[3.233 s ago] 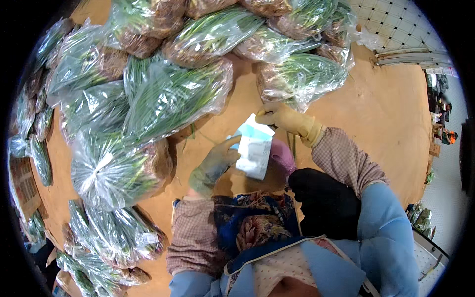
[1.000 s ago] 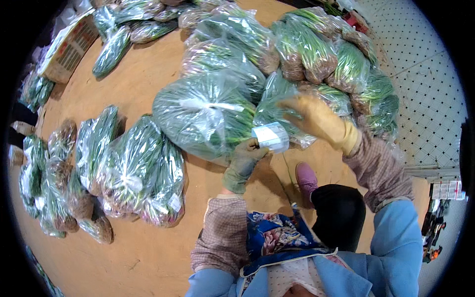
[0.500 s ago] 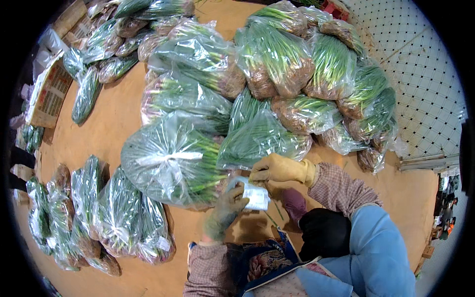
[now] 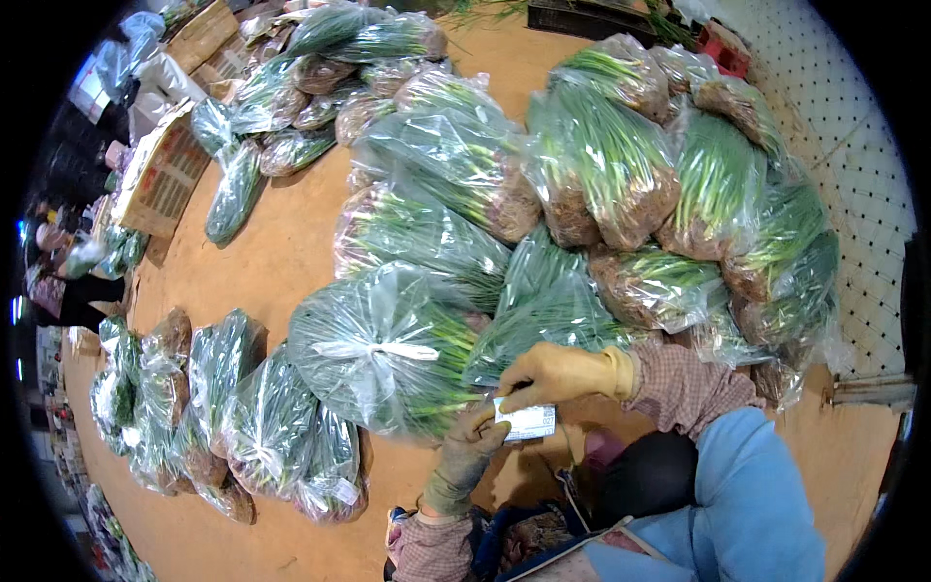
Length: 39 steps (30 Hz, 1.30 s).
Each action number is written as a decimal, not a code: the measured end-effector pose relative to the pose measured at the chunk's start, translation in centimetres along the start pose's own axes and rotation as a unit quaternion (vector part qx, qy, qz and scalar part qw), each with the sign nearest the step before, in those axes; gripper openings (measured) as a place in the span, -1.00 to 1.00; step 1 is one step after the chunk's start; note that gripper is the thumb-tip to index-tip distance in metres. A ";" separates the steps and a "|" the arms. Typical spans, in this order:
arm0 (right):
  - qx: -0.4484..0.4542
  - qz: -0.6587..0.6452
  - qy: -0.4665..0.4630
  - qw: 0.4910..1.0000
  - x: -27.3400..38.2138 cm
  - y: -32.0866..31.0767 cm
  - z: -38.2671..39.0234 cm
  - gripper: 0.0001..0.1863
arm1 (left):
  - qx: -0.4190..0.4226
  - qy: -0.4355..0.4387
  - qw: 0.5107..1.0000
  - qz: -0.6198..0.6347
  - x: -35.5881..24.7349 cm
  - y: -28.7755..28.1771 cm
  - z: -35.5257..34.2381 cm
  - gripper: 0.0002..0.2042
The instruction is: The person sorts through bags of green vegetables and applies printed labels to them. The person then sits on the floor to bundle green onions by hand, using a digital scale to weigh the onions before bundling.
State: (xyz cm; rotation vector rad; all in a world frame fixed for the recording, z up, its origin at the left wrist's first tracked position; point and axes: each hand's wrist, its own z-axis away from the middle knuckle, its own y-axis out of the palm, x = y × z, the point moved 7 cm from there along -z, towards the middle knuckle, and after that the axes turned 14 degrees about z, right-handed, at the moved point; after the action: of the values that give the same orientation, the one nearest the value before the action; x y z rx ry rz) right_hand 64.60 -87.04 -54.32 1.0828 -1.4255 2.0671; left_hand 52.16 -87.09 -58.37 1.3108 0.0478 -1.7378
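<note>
Left hand [image 4: 469,444] pinches left end of white label [image 4: 529,422]; right hand [image 4: 564,372] pinches upper left corner. Label lies right of left hand, long axis sideways; tied bag [image 4: 373,335] just beyond.

Bag pile [image 4: 616,170]: I log it ahead of the left hand [image 4: 468,446] and right hand [image 4: 558,375].
Paper label [image 4: 527,422]: at both hands' fingertips, before the pile.
Tied bag [image 4: 376,373]: I place it at the pile's near left edge.
Bag row [image 4: 257,417]: left of the tied bag.
Carton [image 4: 163,179]: behind the bag row, left of the pile.
Crate [image 4: 724,48]: behind the pile's right part.
</note>
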 end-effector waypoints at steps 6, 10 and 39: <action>-0.142 -0.060 0.136 0.979 -6.3 -6.6 2.0 -0.75 | -0.034 0.010 0.999 -0.020 0.9 0.1 1.2 -0.76; -0.531 0.276 0.121 0.792 -7.6 -24.6 8.4 -0.78 | -0.033 -0.050 0.996 -0.068 2.7 -0.7 2.1 -0.71; -0.327 -0.069 0.425 0.842 -18.7 -20.6 9.0 -0.45 | 0.022 -0.032 0.978 -0.207 4.4 -4.1 8.9 -0.73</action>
State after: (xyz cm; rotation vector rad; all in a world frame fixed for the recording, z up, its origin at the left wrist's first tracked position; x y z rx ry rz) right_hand 93.72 -85.28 -54.98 -0.0437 -1.3144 1.4273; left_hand 42.82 -92.18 -59.83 1.3430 0.2640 -2.1413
